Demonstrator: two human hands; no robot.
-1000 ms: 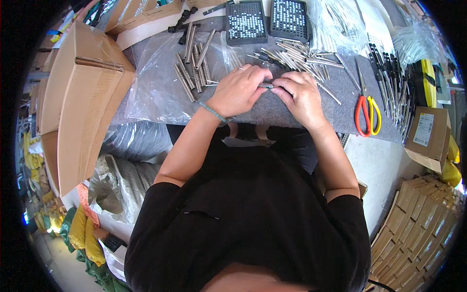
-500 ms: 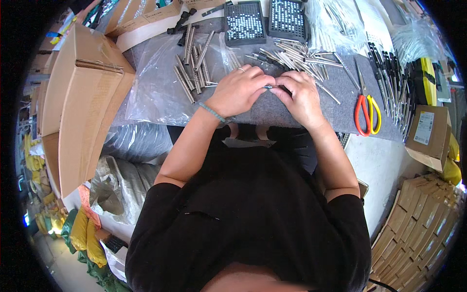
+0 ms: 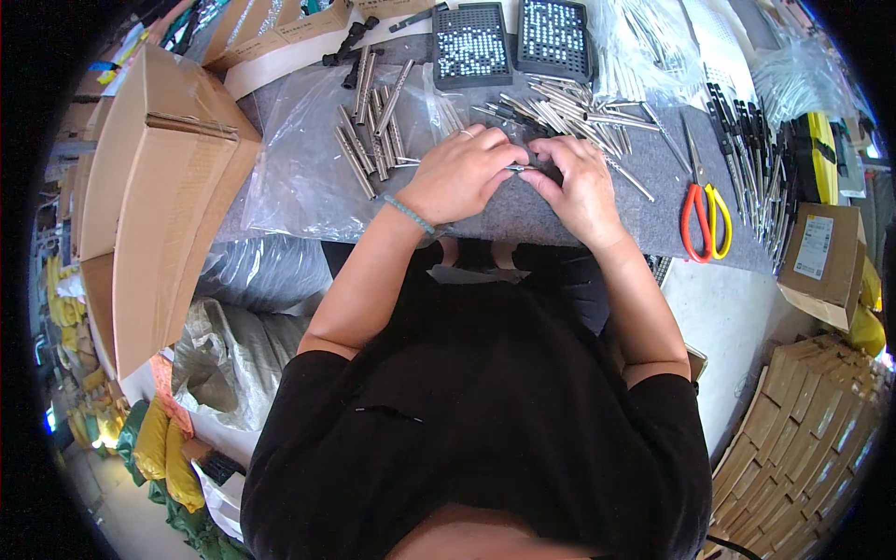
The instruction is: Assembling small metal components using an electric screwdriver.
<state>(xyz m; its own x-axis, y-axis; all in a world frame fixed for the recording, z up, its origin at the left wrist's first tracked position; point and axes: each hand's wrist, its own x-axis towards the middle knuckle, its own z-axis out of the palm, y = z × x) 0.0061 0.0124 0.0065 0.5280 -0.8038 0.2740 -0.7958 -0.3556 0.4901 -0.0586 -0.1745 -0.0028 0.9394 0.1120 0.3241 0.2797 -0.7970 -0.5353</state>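
imo hold that thin metal piece [image 3: 516, 168] in the frame's upper middle level, since the left fingers [image 3: 505, 155] are pinched closed on it but the right fingers [image 3: 542, 185] curl part-open beside it, grip unclear.

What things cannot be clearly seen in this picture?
Head view: the small part, mostly hidden by the left hand and right hand.
Head view: white pieces in the left dark tray, too small to identify.
Head view: the clear bag, cut off by the picture's upper edge.
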